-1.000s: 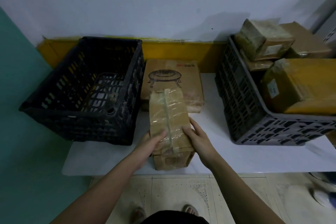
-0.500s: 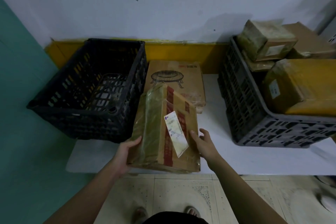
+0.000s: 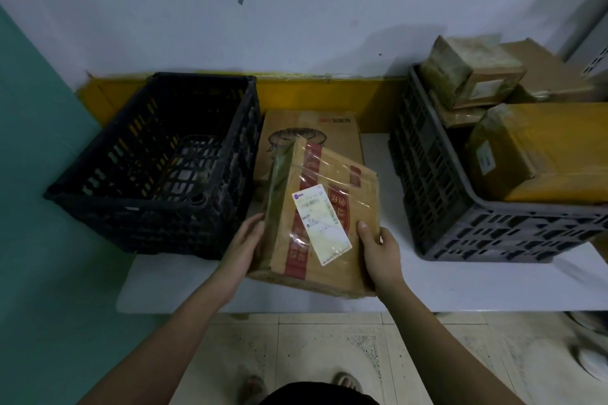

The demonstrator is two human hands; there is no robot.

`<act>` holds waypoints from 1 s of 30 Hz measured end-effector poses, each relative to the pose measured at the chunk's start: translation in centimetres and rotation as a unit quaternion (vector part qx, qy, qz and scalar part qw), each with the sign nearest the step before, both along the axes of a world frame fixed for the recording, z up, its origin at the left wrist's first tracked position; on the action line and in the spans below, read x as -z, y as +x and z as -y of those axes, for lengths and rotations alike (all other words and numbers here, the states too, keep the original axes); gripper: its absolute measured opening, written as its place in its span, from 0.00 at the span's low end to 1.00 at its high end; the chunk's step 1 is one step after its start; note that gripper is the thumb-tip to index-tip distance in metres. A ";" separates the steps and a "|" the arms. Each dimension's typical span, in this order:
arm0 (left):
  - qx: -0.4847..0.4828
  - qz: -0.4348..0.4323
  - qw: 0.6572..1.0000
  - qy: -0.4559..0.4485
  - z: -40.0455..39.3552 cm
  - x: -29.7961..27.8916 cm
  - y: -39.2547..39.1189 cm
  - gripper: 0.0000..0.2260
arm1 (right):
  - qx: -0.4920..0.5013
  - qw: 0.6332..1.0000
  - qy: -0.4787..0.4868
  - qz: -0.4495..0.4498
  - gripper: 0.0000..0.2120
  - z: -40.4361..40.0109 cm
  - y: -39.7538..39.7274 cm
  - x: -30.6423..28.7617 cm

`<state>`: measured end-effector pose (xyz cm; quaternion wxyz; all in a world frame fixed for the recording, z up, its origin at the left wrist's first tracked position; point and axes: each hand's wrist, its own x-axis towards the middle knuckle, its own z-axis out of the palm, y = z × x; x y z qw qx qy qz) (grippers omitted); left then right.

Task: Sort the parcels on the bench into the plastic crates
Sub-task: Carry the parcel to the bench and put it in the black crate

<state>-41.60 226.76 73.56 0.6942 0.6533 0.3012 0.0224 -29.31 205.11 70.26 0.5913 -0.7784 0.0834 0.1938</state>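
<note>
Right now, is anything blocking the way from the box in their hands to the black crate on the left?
Nothing visible. The box, held by the left hand and right hand, sits right beside the open black crate.

Head-worn camera looks forward and steeply down, close above the bench (image 3: 460, 293).

On the bench (image 3: 460, 286), the empty crate (image 3: 158, 161) stands left, the parcel-filled crate (image 3: 487, 217) right; between them a flat box (image 3: 309, 138) lies behind the held parcel (image 3: 316, 223) (a hand at each side)
</note>
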 end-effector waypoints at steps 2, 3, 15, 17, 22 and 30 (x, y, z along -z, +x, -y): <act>0.045 -0.004 0.999 0.014 0.3 -0.5 0.3 0.39 | 0.018 0.999 -0.011 0.032 0.22 -0.2 0.1 -0.2; 0.059 -0.007 0.998 0.017 0.4 -0.6 0.5 0.41 | 0.022 0.998 -0.021 0.048 0.22 -0.3 0.2 -0.3; 0.062 0.056 0.997 0.002 0.7 -1.5 1.7 0.26 | 0.024 0.995 -0.046 0.088 0.26 -0.4 1.2 -1.3; 0.047 0.070 0.996 0.005 0.4 -1.7 2.0 0.28 | 0.019 0.995 -0.030 0.089 0.25 -0.6 1.7 -1.9; -0.031 0.114 0.993 -0.004 -0.4 -4.3 3.9 0.31 | -0.041 0.992 0.062 0.099 0.24 -1.0 3.7 -5.2; -0.084 0.128 0.988 0.012 -1.6 -11.1 8.0 0.12 | -0.089 0.968 0.182 0.150 0.29 -3.3 7.9 -11.4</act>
